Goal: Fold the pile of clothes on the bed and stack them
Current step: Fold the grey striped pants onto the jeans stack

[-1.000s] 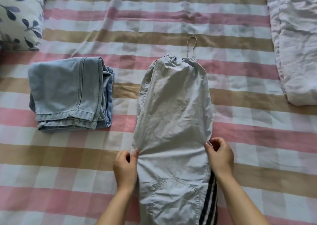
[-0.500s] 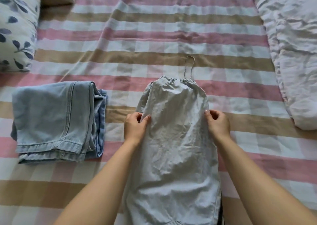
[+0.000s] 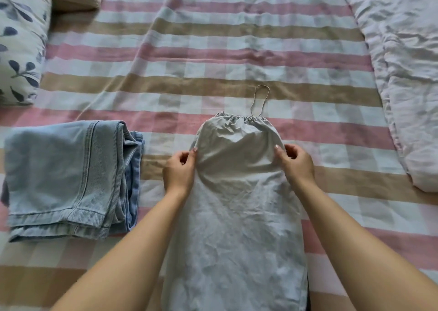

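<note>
Grey trousers [image 3: 237,216] lie lengthwise at six o'clock on the bed [image 3: 213,50], drawstring hem toward twelve, left hand [image 3: 179,170] and right hand [image 3: 297,166] pinching opposite edges, seemingly to fold squarely, with the folded jeans [image 3: 68,175] waiting at nine.

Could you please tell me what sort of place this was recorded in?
Probably a bedroom at home: a pink, tan and white checked bedsheet, a leaf-print pillow, a rumpled white quilt, and folded jeans beside grey trousers laid out.
</note>
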Demonstrator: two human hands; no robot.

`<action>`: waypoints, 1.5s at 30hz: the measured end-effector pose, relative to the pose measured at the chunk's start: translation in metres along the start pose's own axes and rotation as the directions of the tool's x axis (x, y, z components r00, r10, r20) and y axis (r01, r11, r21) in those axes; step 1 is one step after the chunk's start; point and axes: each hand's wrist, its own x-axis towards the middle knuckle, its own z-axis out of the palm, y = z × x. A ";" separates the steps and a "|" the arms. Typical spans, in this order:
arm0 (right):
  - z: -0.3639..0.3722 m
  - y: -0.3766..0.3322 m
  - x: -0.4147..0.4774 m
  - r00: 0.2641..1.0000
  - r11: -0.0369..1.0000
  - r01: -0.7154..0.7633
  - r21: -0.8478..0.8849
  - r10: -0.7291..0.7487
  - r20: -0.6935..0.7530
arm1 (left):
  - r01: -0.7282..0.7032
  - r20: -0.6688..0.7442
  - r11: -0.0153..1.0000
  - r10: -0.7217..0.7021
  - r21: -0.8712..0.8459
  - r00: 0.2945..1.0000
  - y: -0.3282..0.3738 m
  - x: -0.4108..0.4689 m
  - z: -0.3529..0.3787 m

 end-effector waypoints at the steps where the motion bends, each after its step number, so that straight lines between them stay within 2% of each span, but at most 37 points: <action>1: 0.003 -0.007 0.007 1.000 1.000 0.018 0.014 -0.018 0.010 | -0.029 0.017 1.000 0.029 -0.009 0.999 0.009 0.009 0.003; 4: 0.015 -0.029 0.033 1.000 1.000 -0.029 -0.010 0.029 0.012 | -0.060 0.068 0.998 0.061 -0.025 0.996 0.032 0.038 0.017; 7: 0.023 -0.039 0.053 0.990 0.990 -0.117 -0.074 0.122 0.070 | 0.020 0.122 1.000 -0.023 0.024 0.992 0.041 0.063 0.033; 10: 0.024 -0.039 0.060 0.968 0.982 -0.186 -0.020 0.186 0.170 | 0.125 0.236 0.984 -0.092 -0.125 0.967 0.046 0.070 0.035; 13: 0.021 -0.044 0.063 0.996 0.982 -0.055 0.180 0.043 0.072 | 0.104 0.177 0.940 -0.047 -0.326 0.983 0.052 0.075 0.027; 15: 0.022 -0.047 0.065 0.998 0.975 0.053 0.218 -0.057 0.015 | 0.088 0.161 0.908 -0.023 -0.409 0.987 0.054 0.080 0.025; 17: 0.027 -0.047 0.069 0.998 0.988 0.053 0.142 -0.056 0.017 | 0.057 0.140 0.947 -0.013 -0.315 0.990 0.054 0.083 0.029; 19: 0.035 -0.044 0.068 0.999 0.999 0.039 -0.004 -0.039 -0.024 | -0.058 0.002 0.998 0.058 -0.018 0.998 0.053 0.078 0.034; 20: 0.037 -0.043 0.064 0.990 0.989 0.092 -0.114 -0.103 -0.097 | -0.176 -0.095 0.974 0.191 0.139 0.977 0.054 0.072 0.035; 21: 0.039 -0.041 0.056 0.955 0.949 0.202 -0.241 -0.246 -0.166 | -0.361 -0.118 0.902 0.395 0.237 0.911 0.054 0.063 0.036; 22: 0.041 -0.038 0.046 0.888 0.868 0.350 -0.352 -0.427 -0.171 | -0.577 -0.051 0.767 0.612 0.282 0.789 0.053 0.054 0.039; 23: 0.045 -0.035 0.037 0.806 0.761 0.496 -0.418 -0.583 -0.104 | -0.748 0.078 0.588 0.768 0.307 0.636 0.049 0.047 0.044; 24: 0.050 -0.030 0.029 0.737 0.649 0.606 -0.460 -0.676 0.016 | -0.842 0.248 0.428 0.821 0.328 0.514 0.044 0.042 0.048; 25: 0.053 -0.026 0.025 0.697 0.550 0.669 -0.500 -0.697 0.165 | -0.865 0.406 0.352 0.775 0.357 0.484 0.037 0.039 0.051; 26: 0.055 -0.021 0.024 0.697 0.479 0.684 -0.550 -0.653 0.298 | -0.836 0.511 0.353 0.669 0.420 0.539 0.029 0.041 0.053; 27: 0.057 -0.016 0.027 0.724 0.432 0.666 -0.608 -0.568 0.390 | -0.781 0.550 0.370 0.560 0.504 0.620 0.019 0.047 0.053; 28: 0.058 -0.009 0.032 0.755 0.399 0.638 -0.658 -0.490 0.435 | -0.723 0.552 0.389 0.470 0.571 0.688 0.010 0.053 0.052; 30: 0.058 0.000 0.037 0.786 0.365 0.608 -0.704 -0.401 0.470 | -0.670 0.567 0.398 0.358 0.626 0.742 -0.003 0.060 0.050; 33: 0.059 -0.005 0.036 0.809 0.353 0.587 -0.728 -0.300 0.506 | -0.648 0.577 0.421 0.300 0.635 0.760 0.001 0.056 0.049; 35: 0.056 -0.014 0.021 0.826 0.421 0.564 -0.711 -0.275 0.493 | -0.624 0.544 0.462 0.310 0.630 0.779 0.009 0.034 0.046; 37: 0.049 -0.014 -0.017 0.826 0.531 0.563 -0.633 -0.375 0.421 | -0.648 0.499 0.532 0.415 0.545 0.760 0.011 -0.009 0.033; 39: 0.039 -0.002 -0.078 0.814 0.593 0.577 -0.561 -0.475 0.335 | -0.705 0.470 0.567 0.527 0.426 0.708 0.000 -0.065 0.015; 40: 0.036 0.010 -0.111 0.809 0.594 0.582 -0.555 -0.490 0.324 | -0.728 0.475 0.553 0.553 0.406 0.685 -0.012 -0.095 0.008; 42: 0.026 0.036 -0.158 0.811 0.529 0.581 -0.619 -0.445 0.381 | -0.732 0.545 0.517 0.492 0.444 0.679 -0.035 -0.140 -0.004; 45: 0.009 0.063 -0.186 0.856 0.465 0.517 -0.719 -0.273 0.439 | -0.676 0.591 0.496 0.345 0.544 0.729 -0.063 -0.167 -0.022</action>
